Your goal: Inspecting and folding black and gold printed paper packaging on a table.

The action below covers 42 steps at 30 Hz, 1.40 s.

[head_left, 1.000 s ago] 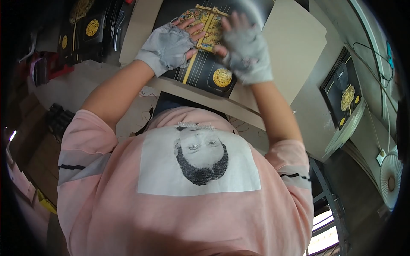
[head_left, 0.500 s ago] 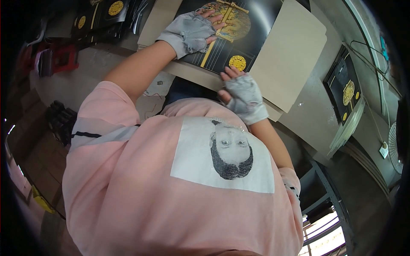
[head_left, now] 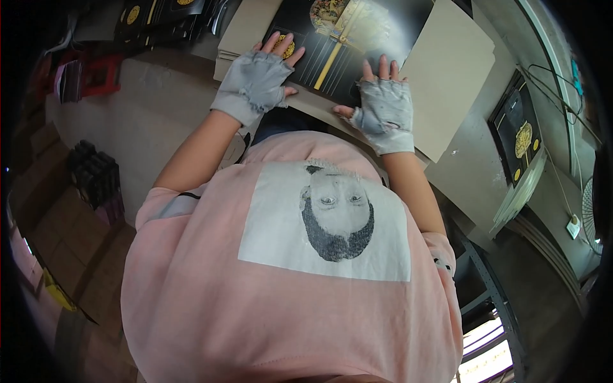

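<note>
A black printed sheet or cover (head_left: 319, 54) with gold patterns and a gold stripe lies on large grey-beige boards (head_left: 456, 76) in front of me. My left hand (head_left: 252, 84), in a grey fingerless glove, rests on its near left corner. The fingers are spread over a round gold emblem (head_left: 284, 46) and partly cover it. Gloved the same way, my right hand (head_left: 385, 105) lies at the sheet's near right corner. Its fingers stretch forward and the thumb points left. Neither hand grips anything.
Black-and-gold printed pieces (head_left: 166, 19) are piled at the far left, beyond a red holder (head_left: 102, 76). More black printed sheets (head_left: 518, 131) lie stacked to the right. Dark packs (head_left: 92, 172) stand low on the left. A metal frame (head_left: 488, 281) and a fan (head_left: 592, 217) are at the right.
My left hand has moved left and nearer, off the sheet's middle; my right hand has moved forward onto the sheet. The emblem now shows at the near left corner instead of the near right.
</note>
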{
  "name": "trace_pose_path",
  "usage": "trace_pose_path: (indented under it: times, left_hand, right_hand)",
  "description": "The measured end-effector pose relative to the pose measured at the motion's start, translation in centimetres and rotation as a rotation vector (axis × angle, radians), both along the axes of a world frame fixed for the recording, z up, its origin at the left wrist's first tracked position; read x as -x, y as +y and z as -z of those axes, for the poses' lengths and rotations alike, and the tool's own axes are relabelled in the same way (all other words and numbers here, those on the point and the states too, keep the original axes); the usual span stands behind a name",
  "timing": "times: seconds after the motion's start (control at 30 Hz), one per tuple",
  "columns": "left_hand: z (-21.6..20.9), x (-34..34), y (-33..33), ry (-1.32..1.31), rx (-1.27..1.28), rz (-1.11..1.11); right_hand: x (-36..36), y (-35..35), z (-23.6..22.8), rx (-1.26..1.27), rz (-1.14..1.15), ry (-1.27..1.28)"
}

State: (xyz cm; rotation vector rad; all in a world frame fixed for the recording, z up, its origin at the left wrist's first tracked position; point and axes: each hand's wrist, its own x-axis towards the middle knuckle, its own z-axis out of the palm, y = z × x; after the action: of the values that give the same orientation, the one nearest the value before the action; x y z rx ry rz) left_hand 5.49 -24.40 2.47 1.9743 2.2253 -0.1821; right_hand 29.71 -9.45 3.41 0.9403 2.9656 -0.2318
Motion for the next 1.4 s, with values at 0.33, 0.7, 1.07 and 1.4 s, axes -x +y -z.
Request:
trace_pose_path:
  times: [0.33, 0.7, 1.07, 1.4]
  left_hand:
    - [2.1, 0.9, 1.7, 0.006, -0.061, 0.100]
    - [3.0, 1.2, 2.2, -0.054, -0.118, 0.079]
    - [2.0, 1.0, 2.5, -0.076, -0.090, 0.066]
    - [2.7, 0.5, 2.1, -0.024, -0.019, 0.119]
  right_hand:
    - [-2.7, -0.4, 3.4, -0.019, -0.024, 0.088]
    - [-5.4, -0.2, 4.9, 0.168, 0.090, 0.392]
    - [-6.2, -0.4, 5.0, 0.178, 0.117, 0.408]
    - [-5.0, -0.4, 4.3, -0.011, 0.043, 0.180]
